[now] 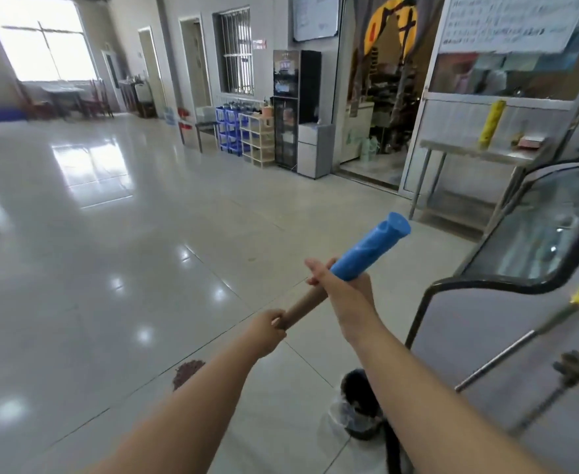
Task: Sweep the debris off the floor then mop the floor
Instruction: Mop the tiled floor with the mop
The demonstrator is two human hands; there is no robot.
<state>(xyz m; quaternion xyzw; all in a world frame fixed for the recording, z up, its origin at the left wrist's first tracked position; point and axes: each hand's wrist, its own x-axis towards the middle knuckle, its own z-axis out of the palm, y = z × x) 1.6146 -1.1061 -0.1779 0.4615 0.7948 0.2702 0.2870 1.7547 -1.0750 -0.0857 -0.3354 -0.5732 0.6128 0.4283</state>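
Note:
I hold a long wooden handle with a blue plastic grip at its upper end. My right hand grips the handle just below the blue grip. My left hand grips the wooden shaft lower down. The tool's head is hidden behind my arms. A small pile of reddish-brown debris lies on the shiny tiled floor, just left of my left forearm.
A dark bin with a clear liner stands on the floor under my right arm. A black-framed glass panel and metal poles with yellow caps are at the right. A steel table, shelves and a cabinet line the far wall.

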